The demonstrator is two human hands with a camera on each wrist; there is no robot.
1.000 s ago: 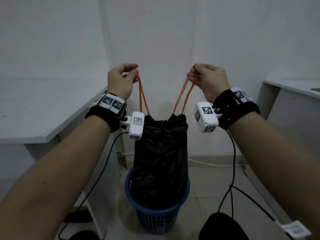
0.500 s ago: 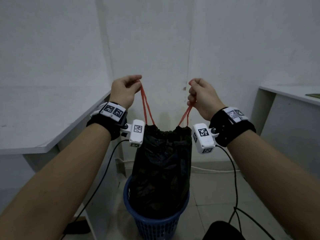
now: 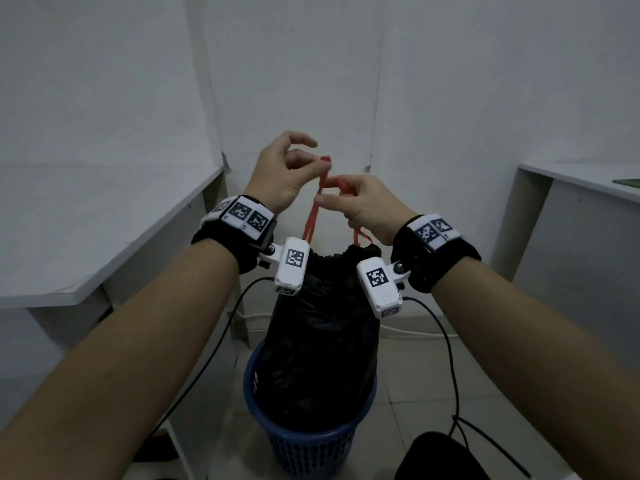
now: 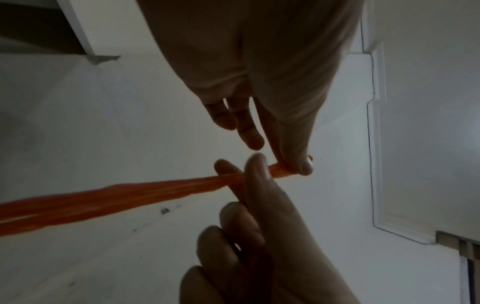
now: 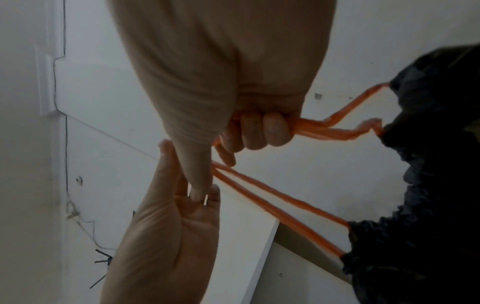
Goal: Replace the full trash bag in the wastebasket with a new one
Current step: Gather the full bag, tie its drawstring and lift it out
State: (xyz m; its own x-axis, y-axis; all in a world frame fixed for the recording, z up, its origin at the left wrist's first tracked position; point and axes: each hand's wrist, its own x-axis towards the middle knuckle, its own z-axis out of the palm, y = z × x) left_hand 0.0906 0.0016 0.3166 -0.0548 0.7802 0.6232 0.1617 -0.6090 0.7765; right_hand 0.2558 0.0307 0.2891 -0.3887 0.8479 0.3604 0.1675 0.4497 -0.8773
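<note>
A full black trash bag (image 3: 322, 341) stands in the blue wastebasket (image 3: 311, 452), its neck drawn tight by orange drawstrings. My left hand (image 3: 311, 157) pinches the end of the left drawstring loop (image 3: 313, 216) between thumb and forefinger, as the left wrist view shows (image 4: 293, 164). My right hand (image 3: 332, 199) is just beside it, fingers curled round the right drawstring loop (image 5: 311, 129). The two hands touch above the bag's neck, and the loops cross there. The right thumb lies against the left hand's fingers (image 5: 197, 193).
White desks stand on the left (image 3: 104, 237) and right (image 3: 581, 181), with the basket on the tiled floor in the corner between them. Black cables hang from both wrists. A dark rounded object (image 3: 436, 459) sits at the bottom right.
The hands were held apart with the drawstrings pulled outward. They have come together above the bag, and the two loops now cross. The bag stays in the basket.
</note>
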